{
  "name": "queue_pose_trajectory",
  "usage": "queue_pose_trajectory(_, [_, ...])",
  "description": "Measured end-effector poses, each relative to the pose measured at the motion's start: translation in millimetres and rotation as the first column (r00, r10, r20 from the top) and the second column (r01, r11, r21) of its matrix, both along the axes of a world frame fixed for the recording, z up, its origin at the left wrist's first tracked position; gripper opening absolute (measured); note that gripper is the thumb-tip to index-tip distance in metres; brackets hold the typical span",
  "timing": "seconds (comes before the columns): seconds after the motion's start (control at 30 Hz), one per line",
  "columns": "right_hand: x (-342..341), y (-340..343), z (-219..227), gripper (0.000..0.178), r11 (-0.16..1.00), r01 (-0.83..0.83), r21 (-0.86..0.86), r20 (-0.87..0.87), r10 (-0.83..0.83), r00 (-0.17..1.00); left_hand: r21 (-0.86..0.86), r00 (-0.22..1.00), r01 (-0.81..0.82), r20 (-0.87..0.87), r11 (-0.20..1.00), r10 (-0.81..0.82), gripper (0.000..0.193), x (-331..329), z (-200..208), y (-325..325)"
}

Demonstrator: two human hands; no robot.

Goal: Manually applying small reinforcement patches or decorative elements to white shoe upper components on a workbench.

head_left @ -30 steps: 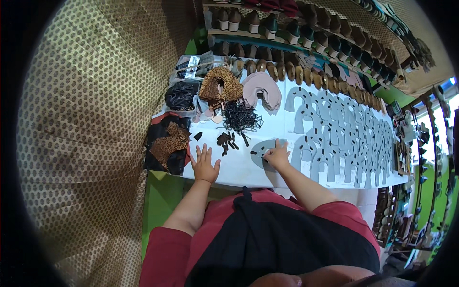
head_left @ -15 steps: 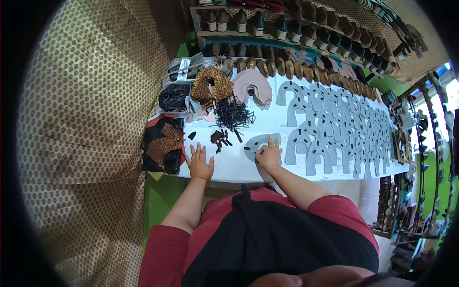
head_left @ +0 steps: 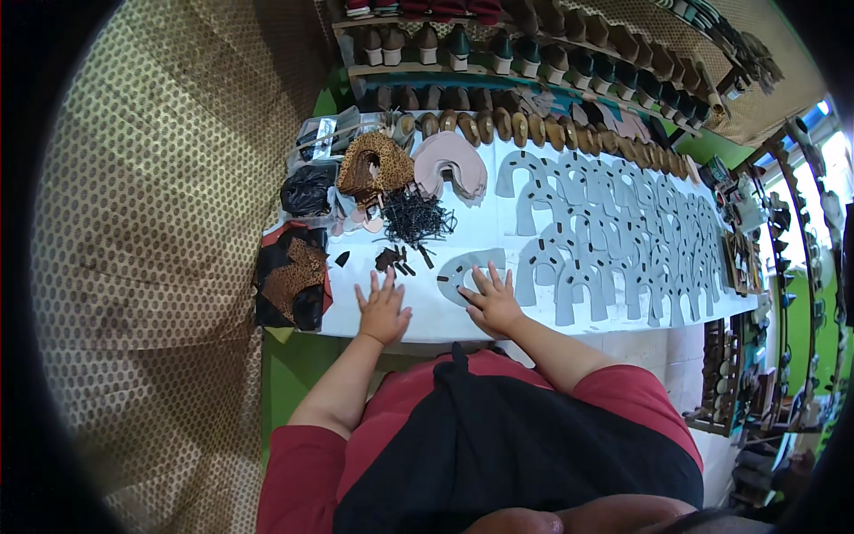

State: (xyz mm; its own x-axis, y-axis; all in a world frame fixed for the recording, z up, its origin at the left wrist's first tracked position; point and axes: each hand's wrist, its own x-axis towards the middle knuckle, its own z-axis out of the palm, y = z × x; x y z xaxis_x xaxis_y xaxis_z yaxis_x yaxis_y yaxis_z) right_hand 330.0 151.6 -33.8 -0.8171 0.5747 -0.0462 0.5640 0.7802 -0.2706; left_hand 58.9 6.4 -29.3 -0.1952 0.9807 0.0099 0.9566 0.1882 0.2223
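Pressing flat on the white worktable [head_left: 498, 233], the person's right hand [head_left: 495, 303] lies with fingers spread over the lower edge of a grey horseshoe-shaped cut piece of shoe upper [head_left: 464, 272], which rests on the near part of the table, just in front of the torso and apart from the rows of like grey pieces [head_left: 614, 240] laid out to the right. The left hand [head_left: 383, 311] lies palm down and open on bare tabletop near the front edge, holding nothing, with a few small dark scraps [head_left: 392, 260] just beyond its fingertips. Compared with a second ago, both hands sit in much the same pose and the grey piece has hardly shifted under the right one; the main change is the head's angle, which now takes in more of the shelves of shoes [head_left: 534, 53] at the back. That suggests the piece is being held steady or smoothed, not lifted or carried. Farther back lie a tangle of thin black strips [head_left: 414, 216], a stack of pale pink horseshoe pieces [head_left: 452, 165], a leopard-print pile [head_left: 374, 167] and a black plastic bag [head_left: 308, 189].
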Motion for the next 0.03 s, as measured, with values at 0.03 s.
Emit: queue_pose_trajectory(0.03, [-0.3,-0.1,-2.2,0.058,1.0,0.003,0.008,0.006,-0.003,1.0,-0.082,1.0,0.024,0.011,0.996,-0.023,0.063,12.2,9.0,8.7])
